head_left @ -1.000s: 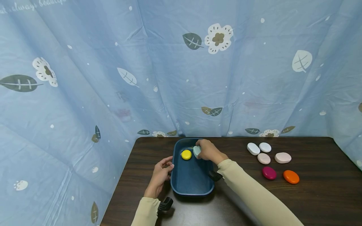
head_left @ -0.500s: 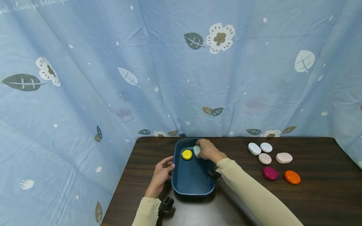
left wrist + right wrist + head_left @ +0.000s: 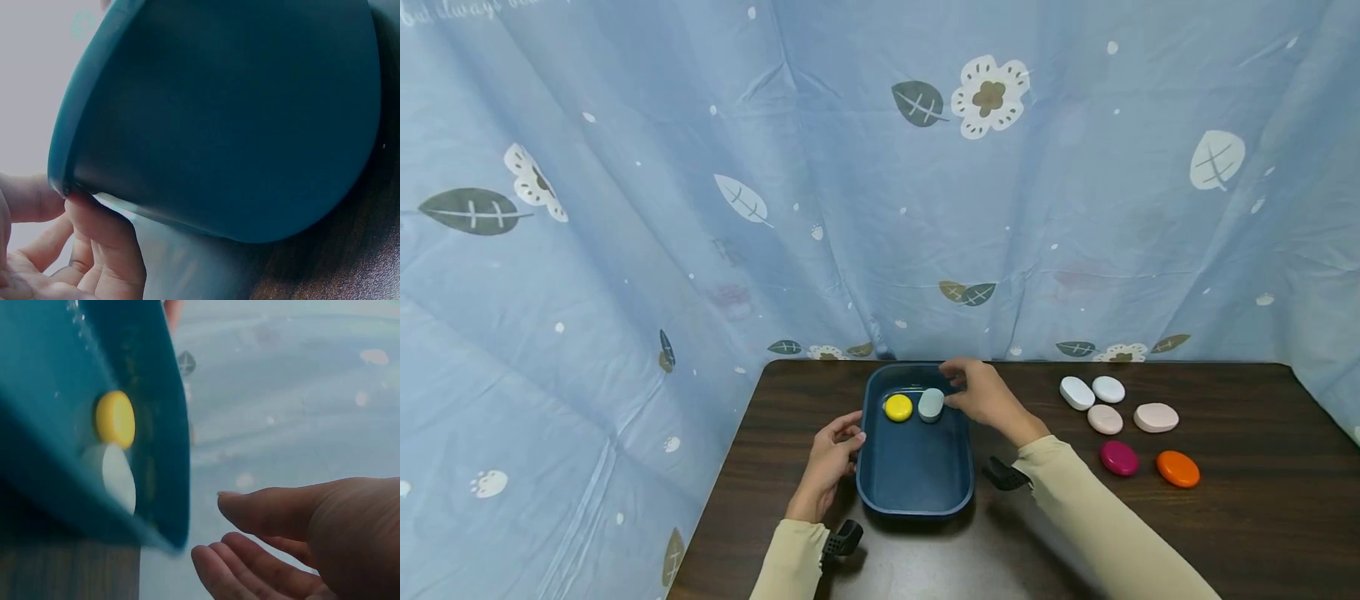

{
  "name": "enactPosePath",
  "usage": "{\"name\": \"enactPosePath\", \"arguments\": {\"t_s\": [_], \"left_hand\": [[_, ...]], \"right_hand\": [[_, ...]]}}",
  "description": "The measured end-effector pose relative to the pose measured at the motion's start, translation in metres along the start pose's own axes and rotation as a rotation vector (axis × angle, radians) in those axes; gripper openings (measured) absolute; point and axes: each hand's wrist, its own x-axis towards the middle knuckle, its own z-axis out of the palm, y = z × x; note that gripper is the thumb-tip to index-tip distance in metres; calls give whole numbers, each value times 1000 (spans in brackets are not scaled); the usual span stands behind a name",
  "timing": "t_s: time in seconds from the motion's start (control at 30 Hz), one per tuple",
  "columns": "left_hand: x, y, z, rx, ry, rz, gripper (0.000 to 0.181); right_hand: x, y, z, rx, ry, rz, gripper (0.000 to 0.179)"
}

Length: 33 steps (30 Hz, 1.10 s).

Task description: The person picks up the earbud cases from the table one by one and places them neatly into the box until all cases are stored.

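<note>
Lying in the far right part of my blue tray point(image 3: 917, 471) is a pale green block point(image 3: 931, 404), an oval whose long axis runs roughly near to far. My right hand point(image 3: 983, 396) is the nearer one: its fingers are loose and released, holding nothing, with the block just left of my thumb tip. The right wrist view shows a gap between them. A yellow disc point(image 3: 898, 407) sits just left of the block, hemming in that side; the tray's right wall rises between my right wrist and the block.

My left hand point(image 3: 827, 460) grasps the tray's left rim between thumb and fingers.

Well to the right, on the dark wooden table point(image 3: 1262, 508), are a white oval point(image 3: 1077, 393) and a white disc point(image 3: 1108, 389) farthest away, then a pale pink disc point(image 3: 1105, 419) and a pale pink oval point(image 3: 1156, 417). Nearest are a magenta piece point(image 3: 1119, 458) and an orange piece point(image 3: 1177, 469). A blue patterned curtain point(image 3: 865, 183) hangs beyond the far edge.
</note>
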Motion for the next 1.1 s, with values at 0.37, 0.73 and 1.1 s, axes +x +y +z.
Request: {"name": "enactPosePath", "arguments": {"t_s": [0.37, 0.73, 1.1], "left_hand": [[-2, 3, 3, -8, -7, 12, 43], [-2, 2, 3, -13, -9, 20, 43], [-3, 2, 3, 0, -1, 12, 42]], "right_hand": [[-50, 43, -41, -3, 165, -7, 45], [-97, 81, -57, -88, 214, 23, 48], [-137, 119, -71, -173, 285, 47, 52]]}}
